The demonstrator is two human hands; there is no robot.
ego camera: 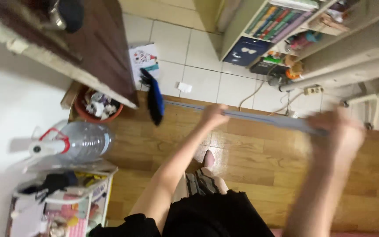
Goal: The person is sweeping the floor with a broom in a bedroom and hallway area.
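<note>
Mid-sweep: left hand (213,115) & right hand (341,134) both closed round long grey broom handle (259,117); blue-black brush head (155,100) beyond left hand, needs floor contact.

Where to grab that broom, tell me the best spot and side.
Take the long grey handle, not the blue brush head. It lies nearly level above the wood floor, so come from above and close around the bare stretch between the left hand and right hand, both blurred.
</note>
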